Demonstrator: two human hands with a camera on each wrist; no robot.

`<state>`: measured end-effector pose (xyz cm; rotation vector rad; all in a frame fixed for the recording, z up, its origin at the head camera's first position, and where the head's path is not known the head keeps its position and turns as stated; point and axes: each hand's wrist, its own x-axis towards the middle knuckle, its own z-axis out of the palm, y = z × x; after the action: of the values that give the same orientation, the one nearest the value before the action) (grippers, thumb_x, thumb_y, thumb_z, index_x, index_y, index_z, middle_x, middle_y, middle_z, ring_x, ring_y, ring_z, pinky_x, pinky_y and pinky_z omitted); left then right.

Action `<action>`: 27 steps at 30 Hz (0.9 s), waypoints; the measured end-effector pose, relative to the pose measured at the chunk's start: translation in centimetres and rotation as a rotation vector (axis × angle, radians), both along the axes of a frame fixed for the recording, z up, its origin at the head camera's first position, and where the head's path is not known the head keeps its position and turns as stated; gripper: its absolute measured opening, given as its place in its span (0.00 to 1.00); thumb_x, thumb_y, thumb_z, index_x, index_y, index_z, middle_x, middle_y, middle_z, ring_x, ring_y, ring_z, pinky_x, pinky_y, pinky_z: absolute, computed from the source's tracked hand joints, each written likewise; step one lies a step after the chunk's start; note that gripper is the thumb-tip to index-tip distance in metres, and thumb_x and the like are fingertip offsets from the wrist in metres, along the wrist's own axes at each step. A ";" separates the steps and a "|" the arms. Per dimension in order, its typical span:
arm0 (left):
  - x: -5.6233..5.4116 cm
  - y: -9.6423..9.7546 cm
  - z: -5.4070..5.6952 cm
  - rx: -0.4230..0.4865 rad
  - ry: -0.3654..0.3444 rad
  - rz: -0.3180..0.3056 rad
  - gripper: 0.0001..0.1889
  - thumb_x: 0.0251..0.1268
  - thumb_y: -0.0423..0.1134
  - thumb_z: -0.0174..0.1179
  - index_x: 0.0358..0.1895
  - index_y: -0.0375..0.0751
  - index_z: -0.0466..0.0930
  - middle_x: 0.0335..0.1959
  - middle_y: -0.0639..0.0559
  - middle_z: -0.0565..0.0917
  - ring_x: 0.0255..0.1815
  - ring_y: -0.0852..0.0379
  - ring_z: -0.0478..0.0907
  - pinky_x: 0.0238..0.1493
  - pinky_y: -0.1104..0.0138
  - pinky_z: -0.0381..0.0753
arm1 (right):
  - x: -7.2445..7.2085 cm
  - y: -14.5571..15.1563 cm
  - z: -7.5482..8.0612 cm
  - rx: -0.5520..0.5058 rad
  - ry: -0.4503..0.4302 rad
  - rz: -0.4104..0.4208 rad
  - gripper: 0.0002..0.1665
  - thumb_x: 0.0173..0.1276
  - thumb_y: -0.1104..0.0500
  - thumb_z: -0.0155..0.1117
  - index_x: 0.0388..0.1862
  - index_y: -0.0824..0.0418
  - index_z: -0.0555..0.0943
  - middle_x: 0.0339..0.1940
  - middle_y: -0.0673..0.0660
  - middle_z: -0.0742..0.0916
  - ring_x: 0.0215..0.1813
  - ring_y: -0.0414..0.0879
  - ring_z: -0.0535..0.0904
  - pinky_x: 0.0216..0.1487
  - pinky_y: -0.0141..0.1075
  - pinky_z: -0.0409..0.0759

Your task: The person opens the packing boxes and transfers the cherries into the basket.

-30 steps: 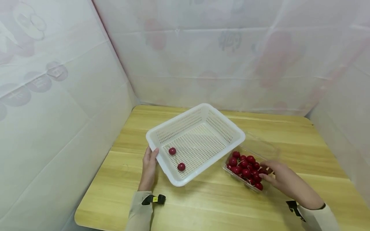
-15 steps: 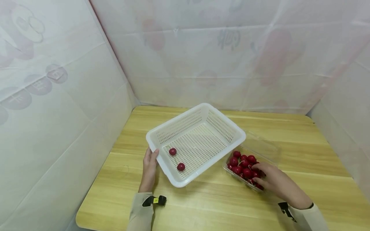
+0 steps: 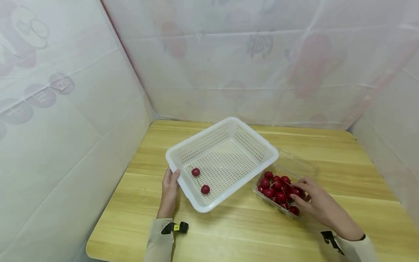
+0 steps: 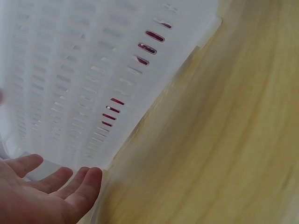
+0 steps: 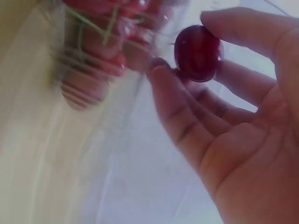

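Observation:
My left hand (image 3: 168,196) grips the near left end of a white perforated plastic basket (image 3: 252,135), thumb over the rim. In the left wrist view, the fingers (image 4: 91,184) lie at the basket's outer wall. Two stemmed cherries, one (image 3: 195,172) behind the other (image 3: 205,189), lie inside at that end. To the right, my right hand (image 3: 317,203) is over a clear plastic box (image 3: 260,197) of dark red cherries (image 3: 276,185). It pinches a cherry (image 5: 198,53) between thumb and fingers, beside the box in the right wrist view.
The box's clear lid (image 3: 296,162) lies folded back on the far side, close to the basket's right corner. A light wooden table (image 3: 235,236) with rounded corners carries everything. Pale printed sheets (image 3: 209,65) enclose it at the back and sides.
My right hand reached left into the cherries, then drew back right with a cherry pinched in it. The left hand and the basket have stayed almost still.

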<state>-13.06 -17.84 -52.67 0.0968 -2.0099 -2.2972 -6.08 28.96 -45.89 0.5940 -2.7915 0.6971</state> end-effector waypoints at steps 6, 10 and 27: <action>0.0 0.0 0.0 0.002 0.004 0.000 0.29 0.84 0.51 0.49 0.82 0.53 0.58 0.71 0.36 0.75 0.63 0.45 0.83 0.63 0.65 0.85 | -0.6 0.5 2.6 0.033 0.019 -0.025 0.19 0.69 0.61 0.72 0.57 0.65 0.84 0.49 0.53 0.86 0.39 0.27 0.77 0.31 0.29 0.82; 0.0 -0.1 -0.1 -0.009 0.009 0.001 0.30 0.84 0.51 0.49 0.82 0.51 0.58 0.71 0.35 0.75 0.63 0.47 0.83 0.63 0.65 0.85 | -1.8 0.2 4.1 0.017 0.103 0.023 0.16 0.69 0.64 0.71 0.55 0.62 0.86 0.47 0.53 0.89 0.37 0.29 0.79 0.32 0.27 0.83; 0.1 -0.1 0.1 -0.018 -0.027 0.005 0.30 0.83 0.52 0.49 0.82 0.53 0.57 0.72 0.39 0.75 0.65 0.46 0.82 0.62 0.68 0.85 | -11.8 -9.1 10.0 0.093 -0.056 0.297 0.12 0.79 0.56 0.62 0.55 0.57 0.86 0.49 0.51 0.87 0.43 0.38 0.81 0.42 0.34 0.84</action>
<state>-12.99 -17.91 -52.54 0.1318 -2.0401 -2.2865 -17.93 19.81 -35.87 1.0381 -2.8288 0.6478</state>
